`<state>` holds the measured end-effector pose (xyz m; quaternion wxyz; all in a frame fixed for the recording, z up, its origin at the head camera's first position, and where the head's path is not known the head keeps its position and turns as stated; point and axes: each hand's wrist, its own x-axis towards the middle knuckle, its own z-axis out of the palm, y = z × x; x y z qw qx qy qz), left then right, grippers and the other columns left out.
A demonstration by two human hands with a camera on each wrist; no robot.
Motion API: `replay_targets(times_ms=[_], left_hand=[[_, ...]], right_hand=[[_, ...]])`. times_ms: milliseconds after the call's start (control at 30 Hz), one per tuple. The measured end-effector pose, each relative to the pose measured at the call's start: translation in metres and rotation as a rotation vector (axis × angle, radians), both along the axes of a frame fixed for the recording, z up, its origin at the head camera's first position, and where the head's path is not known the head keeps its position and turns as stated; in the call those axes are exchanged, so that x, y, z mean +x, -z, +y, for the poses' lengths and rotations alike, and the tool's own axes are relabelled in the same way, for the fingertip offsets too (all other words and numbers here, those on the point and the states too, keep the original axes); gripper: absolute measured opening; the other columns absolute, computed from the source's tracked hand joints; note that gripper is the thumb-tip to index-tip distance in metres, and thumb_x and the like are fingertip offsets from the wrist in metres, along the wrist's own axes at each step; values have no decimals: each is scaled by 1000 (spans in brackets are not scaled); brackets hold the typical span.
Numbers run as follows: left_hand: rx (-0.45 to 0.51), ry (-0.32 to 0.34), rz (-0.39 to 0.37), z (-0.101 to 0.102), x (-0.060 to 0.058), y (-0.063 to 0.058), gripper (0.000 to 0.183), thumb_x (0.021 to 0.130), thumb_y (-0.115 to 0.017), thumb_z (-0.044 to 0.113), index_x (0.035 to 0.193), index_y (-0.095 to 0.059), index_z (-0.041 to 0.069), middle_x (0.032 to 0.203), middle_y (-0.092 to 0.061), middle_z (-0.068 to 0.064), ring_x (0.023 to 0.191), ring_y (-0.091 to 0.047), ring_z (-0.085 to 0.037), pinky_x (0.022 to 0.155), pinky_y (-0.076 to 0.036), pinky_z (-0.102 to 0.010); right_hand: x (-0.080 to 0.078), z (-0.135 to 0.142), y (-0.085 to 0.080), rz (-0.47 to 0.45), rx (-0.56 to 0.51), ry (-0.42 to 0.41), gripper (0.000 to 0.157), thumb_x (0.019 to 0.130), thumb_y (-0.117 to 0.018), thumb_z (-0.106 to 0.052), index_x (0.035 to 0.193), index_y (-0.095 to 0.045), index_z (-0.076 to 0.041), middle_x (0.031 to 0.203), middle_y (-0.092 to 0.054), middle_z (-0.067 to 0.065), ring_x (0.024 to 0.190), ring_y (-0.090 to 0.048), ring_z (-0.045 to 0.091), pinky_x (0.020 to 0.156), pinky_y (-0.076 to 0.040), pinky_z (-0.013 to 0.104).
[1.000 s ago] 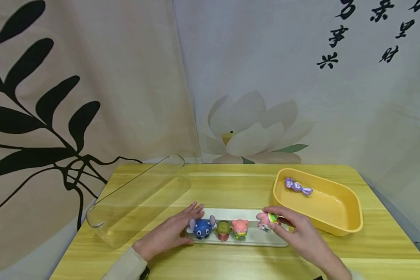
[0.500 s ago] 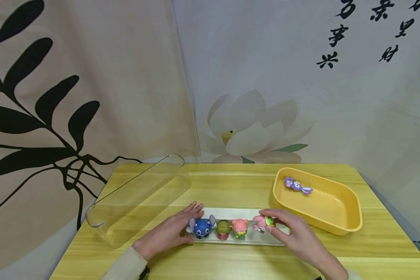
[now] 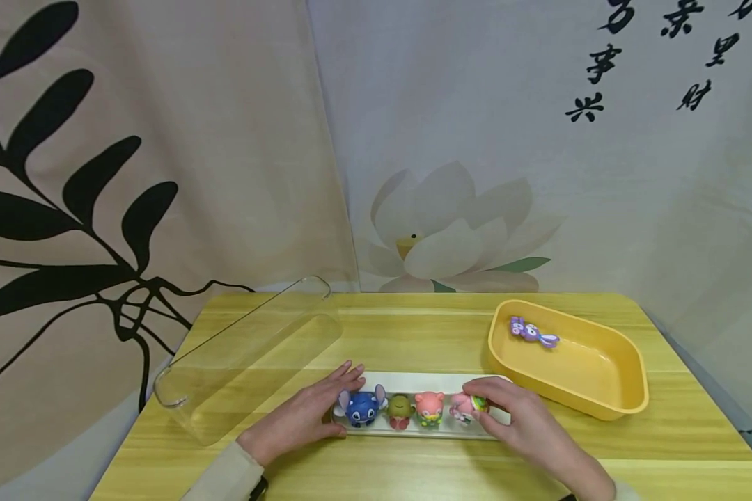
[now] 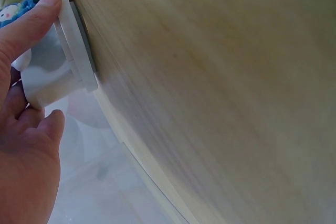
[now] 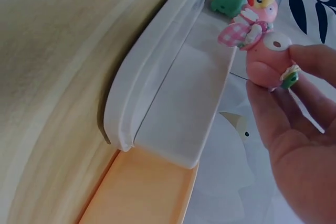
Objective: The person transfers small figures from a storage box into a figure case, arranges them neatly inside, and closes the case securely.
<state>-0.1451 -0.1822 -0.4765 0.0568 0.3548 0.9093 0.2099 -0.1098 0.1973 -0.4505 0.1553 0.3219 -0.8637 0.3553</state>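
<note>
Wooden table (image 3: 407, 334), pink toy (image 3: 461, 408) — inside right grip (image 3: 529, 419)

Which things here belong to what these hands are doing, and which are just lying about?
In the job, it seems:
right hand, pinching pink toy
left hand, touching white tray
on tray: blue toy, olive toy, second pink toy

Lying about for now, probably:
clear cover
yellow bin
purple toy inside it
</note>
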Motion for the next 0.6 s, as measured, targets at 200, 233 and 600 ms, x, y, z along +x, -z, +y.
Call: replay_targets(times_ms=[200,233,600], left_hand=[[0,-2,-2,0,0,0,85,79,-80,27,151,-36,19,160,-18,3,146,-14,-16,109,-35,-43],[-2,-4,-3,0,0,0,85,79,-80,27,151,-36,19,160,-18,3,146,-14,-16,109,-35,-43],[3,4,3,0,0,0,84,79,-80,28,150,-37,18,160,-19,2,146,-15,-17,110,-34,-42]], right_hand=[[-2,-2,5,26,22,-3,38,75,-77,0,108,-71,-16,110,-61,-9,86,-59,3,68,-53,21],[-2,-2,5,27,24,-1,38,75,-78,0,108,-71,-16,110,-60,-9,85,-59,3,67,-54,22],[-2,-5,5,53,107,52,32,75,-80,-6,102,-73,-22,108,-56,-14,92,-56,2,76,-48,17]])
